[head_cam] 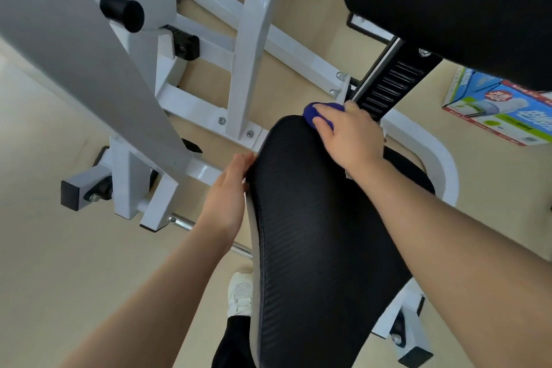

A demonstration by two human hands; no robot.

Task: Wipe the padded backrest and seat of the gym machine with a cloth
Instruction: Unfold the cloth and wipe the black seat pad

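Note:
A black padded seat [313,233] with a ribbed texture fills the lower middle of the head view. Its black padded backrest [454,3] rises at the upper right. My right hand [349,137] presses a blue cloth [315,113] onto the far end of the seat, next to the black notched adjuster post [391,84]. Only part of the cloth shows beyond my fingers. My left hand [230,197] grips the left edge of the seat, fingers curled under the rim.
The white steel frame [254,39] of the machine stands at the left and behind, with a black knob [122,12] and a grey slanted panel [74,45]. A printed cardboard box [501,107] lies on the beige floor at right. My white shoe [240,293] is below the seat.

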